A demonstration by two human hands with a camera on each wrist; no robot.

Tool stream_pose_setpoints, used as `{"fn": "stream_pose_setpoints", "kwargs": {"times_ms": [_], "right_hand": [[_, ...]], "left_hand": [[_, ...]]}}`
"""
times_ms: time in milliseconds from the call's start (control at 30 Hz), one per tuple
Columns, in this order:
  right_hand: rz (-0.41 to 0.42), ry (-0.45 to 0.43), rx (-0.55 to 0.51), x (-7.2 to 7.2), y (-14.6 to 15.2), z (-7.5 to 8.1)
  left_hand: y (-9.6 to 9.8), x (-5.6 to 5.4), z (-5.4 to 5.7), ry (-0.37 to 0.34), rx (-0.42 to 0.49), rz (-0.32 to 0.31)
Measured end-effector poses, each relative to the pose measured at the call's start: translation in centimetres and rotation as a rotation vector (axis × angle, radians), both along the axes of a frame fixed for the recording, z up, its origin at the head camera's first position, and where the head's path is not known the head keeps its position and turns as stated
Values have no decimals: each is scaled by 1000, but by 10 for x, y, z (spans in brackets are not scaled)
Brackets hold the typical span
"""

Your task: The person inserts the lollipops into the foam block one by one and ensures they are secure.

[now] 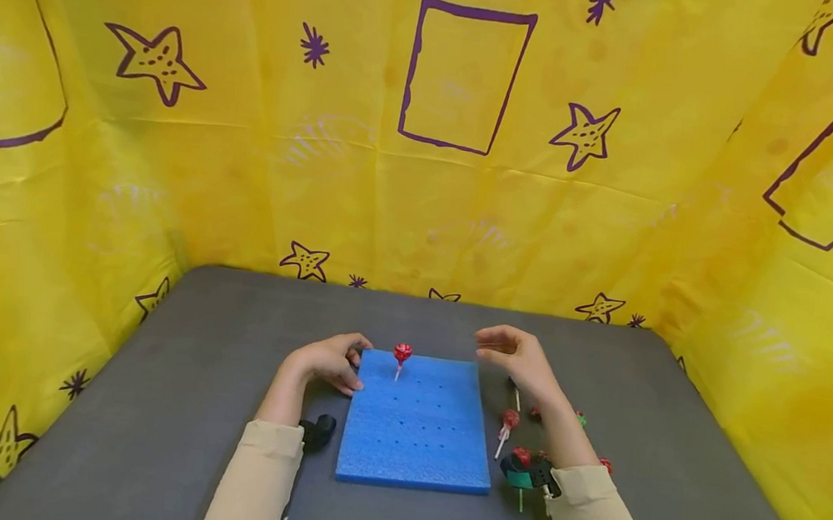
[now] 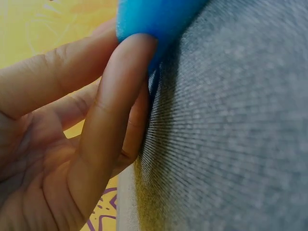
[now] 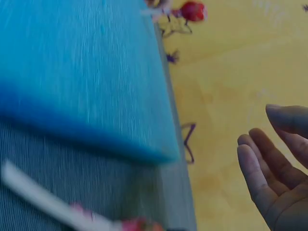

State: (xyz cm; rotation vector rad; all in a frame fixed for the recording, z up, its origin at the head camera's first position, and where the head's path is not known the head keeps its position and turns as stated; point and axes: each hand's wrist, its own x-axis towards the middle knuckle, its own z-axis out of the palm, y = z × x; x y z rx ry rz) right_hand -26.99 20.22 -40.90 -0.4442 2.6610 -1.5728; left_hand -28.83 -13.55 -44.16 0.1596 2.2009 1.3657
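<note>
A blue foam board (image 1: 412, 463) with several small holes lies on the dark table. My left hand (image 1: 327, 360) pinches its far left edge; in the left wrist view the thumb (image 2: 127, 72) presses against the blue foam. One red lollipop (image 1: 402, 353) stands upright in the board near the far left, its stick down in the foam. Past the board's far right corner, my right hand (image 1: 520, 360) is raised with fingers apart from the thumb and nothing between them. A red lollipop (image 1: 510, 420) with a white stick lies right of the board, nearer me than that hand.
More lollipops lie on the grey table (image 1: 228, 342) under and around my right forearm, among them a red-headed one (image 1: 521, 456) beside the black wrist strap and a green one (image 1: 580, 418). Yellow cloth (image 1: 332, 193) with purple drawings walls the table's back and sides.
</note>
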Motion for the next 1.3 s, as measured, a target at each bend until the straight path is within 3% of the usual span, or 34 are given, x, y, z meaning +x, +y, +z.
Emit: {"fn": "stream_pose_setpoints", "kwargs": {"times_ms": [167, 467, 600, 833, 1033, 1300], "right_hand": [[-64, -11, 29, -1, 19, -2], [-302, -60, 129, -7, 42, -4], [-352, -109, 127, -10, 49, -5], [-309, -188, 136, -12, 61, -8], [-278, -260, 203, -13, 70, -10], [-249, -311, 233, -16, 74, -23]], "left_hand": [[-3, 1, -2, 14, 19, -1], [-4, 1, -5, 48, 38, -22], [-5, 0, -8, 51, 51, -19], [-8, 0, -11, 50, 104, -36], [-9, -1, -14, 61, 159, -63], [-19, -1, -24, 49, 214, -65]]}}
